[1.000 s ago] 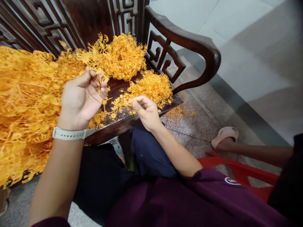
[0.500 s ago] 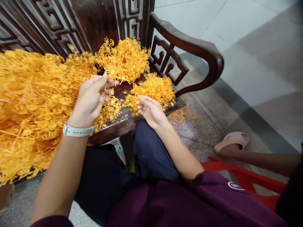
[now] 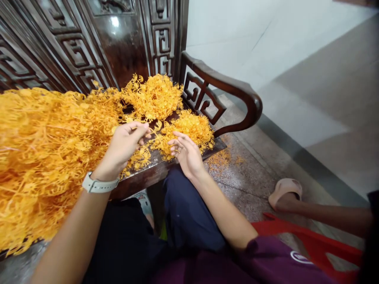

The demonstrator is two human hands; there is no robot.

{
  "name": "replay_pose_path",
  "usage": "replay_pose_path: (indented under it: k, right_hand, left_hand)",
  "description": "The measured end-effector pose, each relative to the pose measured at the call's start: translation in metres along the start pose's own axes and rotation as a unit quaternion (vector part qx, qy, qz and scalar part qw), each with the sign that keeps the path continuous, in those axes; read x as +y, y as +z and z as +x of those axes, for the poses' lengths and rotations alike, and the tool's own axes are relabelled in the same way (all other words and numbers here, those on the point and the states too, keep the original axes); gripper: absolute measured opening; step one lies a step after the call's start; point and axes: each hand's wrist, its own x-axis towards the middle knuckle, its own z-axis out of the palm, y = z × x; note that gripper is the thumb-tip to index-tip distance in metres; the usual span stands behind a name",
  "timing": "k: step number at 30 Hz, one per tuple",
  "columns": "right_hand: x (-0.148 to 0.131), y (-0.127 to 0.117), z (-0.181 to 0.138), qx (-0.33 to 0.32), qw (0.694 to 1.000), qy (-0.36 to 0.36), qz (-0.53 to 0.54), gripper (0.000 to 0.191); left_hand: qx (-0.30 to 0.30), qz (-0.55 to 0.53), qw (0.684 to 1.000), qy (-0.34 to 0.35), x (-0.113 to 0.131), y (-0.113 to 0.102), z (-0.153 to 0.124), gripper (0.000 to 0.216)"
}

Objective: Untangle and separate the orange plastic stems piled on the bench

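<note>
An orange plastic sprig (image 3: 156, 129) sits just left of the frame's centre, pinched between the thumb and fingertips of the left hand (image 3: 126, 146). The right hand (image 3: 186, 153) is just beside it, apart from the left, fingers loosely spread and holding nothing, at the near edge of a small pile (image 3: 191, 127). Both hover over a dark wooden bench (image 3: 148, 172). A big orange heap (image 3: 38, 157) fills the left.

The plastic sprigs (image 3: 44, 157) are bright orange-yellow, one shade throughout. The surface (image 3: 148, 173) under them is glossy dark brown wood, and its backrest (image 3: 74, 47) is cut in angular fretwork. The wristband (image 3: 99, 185) is pale grey, the trousers (image 3: 183, 213) navy, the shirt (image 3: 260, 264) deep purple with a white logo. The floor (image 3: 251, 177) is speckled grey-brown — the stool (image 3: 310, 240) red, the slipper (image 3: 284, 188) pale pink.
</note>
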Motion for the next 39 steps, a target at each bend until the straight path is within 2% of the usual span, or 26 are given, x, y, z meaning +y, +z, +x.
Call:
replay_pose_path:
  k: [2, 4, 7, 10, 12, 18, 22, 26, 30, 34, 39]
  right_hand:
    - [0.001, 0.007, -0.002, -0.023, 0.994, -0.092, -0.057, 0.037]
    - [0.002, 0.013, -0.002, -0.056, 0.982, -0.137, -0.116, 0.043]
    - [0.004, 0.018, -0.001, -0.084, 0.974, -0.132, -0.162, 0.032]
    - [0.007, 0.017, 0.003, -0.080, 0.977, -0.122, -0.156, 0.023]
    - [0.008, 0.014, 0.004, -0.072, 0.981, -0.117, -0.138, 0.023]
    - [0.013, 0.012, 0.004, -0.062, 0.981, -0.139, -0.123, 0.027]
    - [0.013, 0.011, 0.002, -0.049, 0.978, -0.154, -0.130, 0.028]
    - [0.011, 0.009, 0.000, -0.043, 0.977, -0.171, -0.121, 0.021]
    - [0.011, 0.008, 0.001, -0.034, 0.977, -0.179, -0.115, 0.029]
    - [0.014, 0.006, 0.004, -0.031, 0.983, -0.166, -0.068, 0.030]
    - [0.014, 0.004, 0.005, -0.035, 0.989, -0.142, -0.005, 0.035]
  left_hand:
    - [-0.035, 0.107, 0.992, 0.061, -0.004, 0.000, 0.000, 0.028]
    - [-0.062, 0.175, 0.977, 0.106, -0.005, 0.000, 0.000, 0.029]
    - [-0.080, 0.207, 0.968, 0.117, -0.005, -0.002, -0.002, 0.026]
    - [-0.071, 0.227, 0.965, 0.112, -0.004, -0.002, -0.003, 0.026]
    - [-0.062, 0.224, 0.967, 0.108, -0.007, 0.001, -0.002, 0.027]
    - [-0.029, 0.125, 0.989, 0.075, -0.020, 0.017, 0.002, 0.026]
    - [-0.036, 0.099, 0.993, 0.062, -0.018, 0.028, -0.002, 0.024]
    - [-0.070, 0.117, 0.987, 0.086, -0.012, 0.030, -0.005, 0.032]
    - [-0.110, 0.142, 0.976, 0.122, -0.011, 0.019, -0.003, 0.037]
    - [-0.154, 0.165, 0.968, 0.110, -0.014, 0.009, 0.000, 0.045]
    - [-0.179, 0.158, 0.966, 0.101, -0.013, 0.017, -0.005, 0.048]
